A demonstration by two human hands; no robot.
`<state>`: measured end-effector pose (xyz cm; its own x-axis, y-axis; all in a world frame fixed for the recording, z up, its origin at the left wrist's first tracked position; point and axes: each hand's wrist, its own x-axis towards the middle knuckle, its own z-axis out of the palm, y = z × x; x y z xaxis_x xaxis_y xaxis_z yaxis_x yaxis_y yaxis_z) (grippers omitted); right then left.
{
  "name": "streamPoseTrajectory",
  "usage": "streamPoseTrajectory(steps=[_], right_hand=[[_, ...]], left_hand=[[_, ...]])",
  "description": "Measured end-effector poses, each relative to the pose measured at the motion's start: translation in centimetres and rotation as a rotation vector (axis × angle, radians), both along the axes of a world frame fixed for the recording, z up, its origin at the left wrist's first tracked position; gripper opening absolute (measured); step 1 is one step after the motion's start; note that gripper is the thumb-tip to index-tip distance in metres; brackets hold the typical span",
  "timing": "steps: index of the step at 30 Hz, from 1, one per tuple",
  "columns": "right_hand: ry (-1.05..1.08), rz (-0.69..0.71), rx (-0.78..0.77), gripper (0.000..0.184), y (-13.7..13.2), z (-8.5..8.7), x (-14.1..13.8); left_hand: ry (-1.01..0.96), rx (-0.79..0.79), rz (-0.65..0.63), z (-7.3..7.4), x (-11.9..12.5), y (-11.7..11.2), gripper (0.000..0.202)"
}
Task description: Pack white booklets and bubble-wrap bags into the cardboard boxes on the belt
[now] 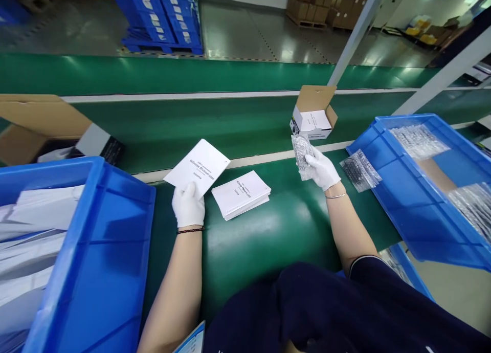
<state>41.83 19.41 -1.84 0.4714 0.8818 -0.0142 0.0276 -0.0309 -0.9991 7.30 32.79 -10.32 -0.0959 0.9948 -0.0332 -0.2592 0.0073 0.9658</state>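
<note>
My left hand (188,205), in a white glove, is closed on the lower edge of a white printed booklet (197,168). Right of it, a stack of the same booklets (241,193) lies on the green work surface (268,250). My gloved right hand (322,169) grips a clear bubble-wrap packet (303,156) whose contents I cannot make out. Just behind that packet stands an open carton (312,120) with a white printed booklet on top inside. Another bubble-wrap packet (360,170) lies on the surface right of my right hand, against a blue bin.
A blue bin (123,240) full of white papers is at the left. At the right, a tilted blue bin (425,210) holds bubble-wrap packets. Another open carton (49,128) sits at the far left. A grey post (356,33) rises behind the green belt (192,120).
</note>
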Motion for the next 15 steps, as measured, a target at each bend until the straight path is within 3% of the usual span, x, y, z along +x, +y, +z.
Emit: streamPoseTrajectory(steps=[4,8,15], right_hand=[[0.121,0.076,0.019,0.066,1.4,-2.9,-1.4],[0.042,-0.056,-0.049,0.054,1.6,-5.4,0.0],[0.241,-0.261,0.034,0.037,2.1,-5.8,0.8]], left_hand=[[0.134,0.021,0.031,-0.1,-0.3,-0.4,0.040],[0.218,0.038,0.081,-0.1,-0.6,-0.4,0.032],[0.226,0.018,0.194,1.0,-0.3,-0.6,0.022]])
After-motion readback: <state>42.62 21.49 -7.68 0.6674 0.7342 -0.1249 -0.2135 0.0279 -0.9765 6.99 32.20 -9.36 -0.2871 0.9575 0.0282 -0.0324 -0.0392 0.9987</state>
